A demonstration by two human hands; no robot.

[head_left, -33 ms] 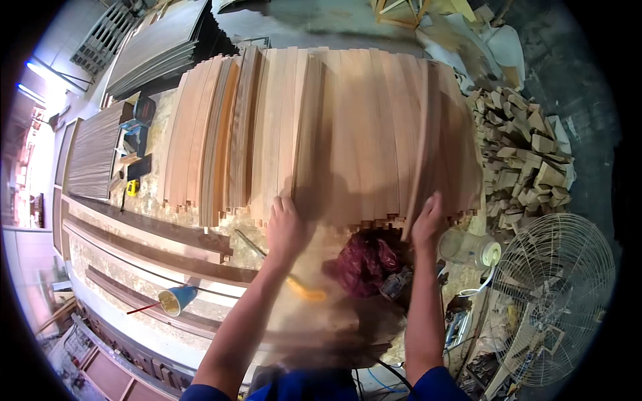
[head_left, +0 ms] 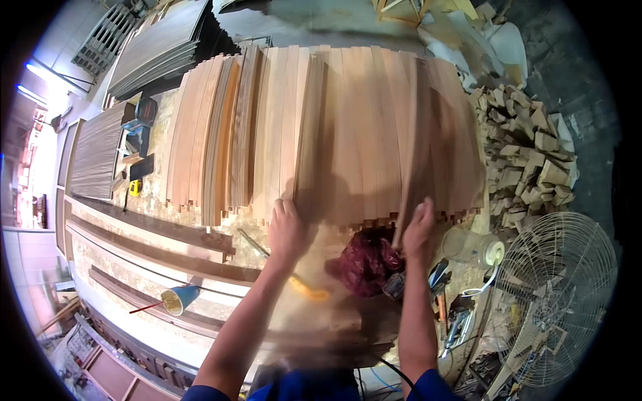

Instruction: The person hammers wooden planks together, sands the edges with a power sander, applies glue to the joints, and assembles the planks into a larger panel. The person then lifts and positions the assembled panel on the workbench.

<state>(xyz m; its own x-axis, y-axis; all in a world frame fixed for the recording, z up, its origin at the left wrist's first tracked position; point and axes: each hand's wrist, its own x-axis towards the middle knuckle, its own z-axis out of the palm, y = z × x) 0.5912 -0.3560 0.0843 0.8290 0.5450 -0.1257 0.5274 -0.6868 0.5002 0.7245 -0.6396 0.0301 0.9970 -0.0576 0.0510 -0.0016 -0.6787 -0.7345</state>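
Observation:
A wide row of pale reddish-brown wooden strips (head_left: 364,134) lies side by side across the work surface. My left hand (head_left: 287,230) is closed at the near end of a raised wooden strip (head_left: 310,120) lying on the row. To the right, my right hand (head_left: 418,230) grips the near part of another wooden strip (head_left: 416,134), which slants over the row and looks blurred. Its near end reaches down beside a dark red plastic bag (head_left: 368,264). Part of each hand's grip is hidden behind the fingers.
At right are a clear jar (head_left: 468,247), a wire fan guard (head_left: 558,294) and a heap of wood offcuts (head_left: 528,154). A blue cup (head_left: 180,299), long boards (head_left: 147,230) and a yellow tape measure (head_left: 135,188) lie left. A yellow-handled tool (head_left: 307,290) sits near me.
My right hand and its wooden strip have shifted a little to the left. My left hand stays at the raised strip's near end.

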